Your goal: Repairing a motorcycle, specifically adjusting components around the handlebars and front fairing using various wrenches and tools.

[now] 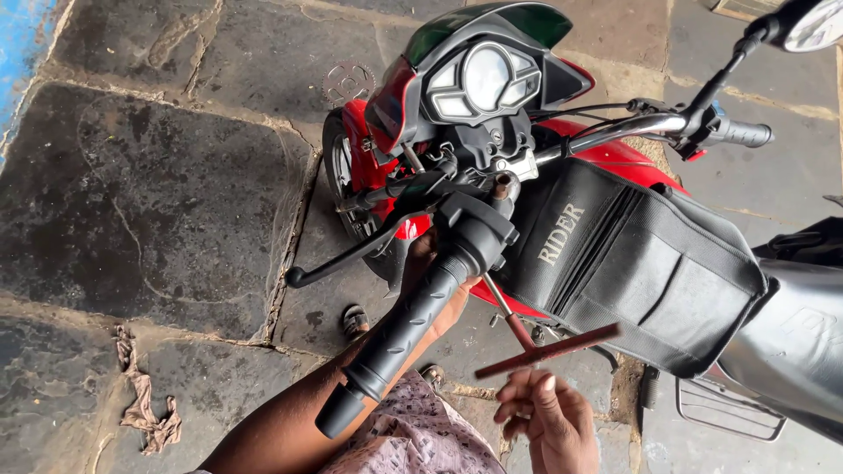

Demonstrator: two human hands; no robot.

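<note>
Stone-slab floor, cracked and dirty, with a crumpled rag lying at lower left. A red motorcycle stands on it, a black tank bag strapped over the tank.

T-handle wrench: rusty reddish metal, judged stiff, fairly light, rough rather than slippery (not fragile). Its shaft runs up under the handlebar toward the clutch-side fittings; the tip is hidden. Best hold looks like the crossbar, both sides of the shaft, for torque.

Right hand: fingers loosely curled and partly spread, fingertips just under the crossbar end, touching or nearly so; not clamped, exact contact unclear.

Left hand: reaches up behind the black handlebar grip, mostly hidden by it and by the clutch lever; whether its fingers are apart or closed on anything, cannot tell.
</note>
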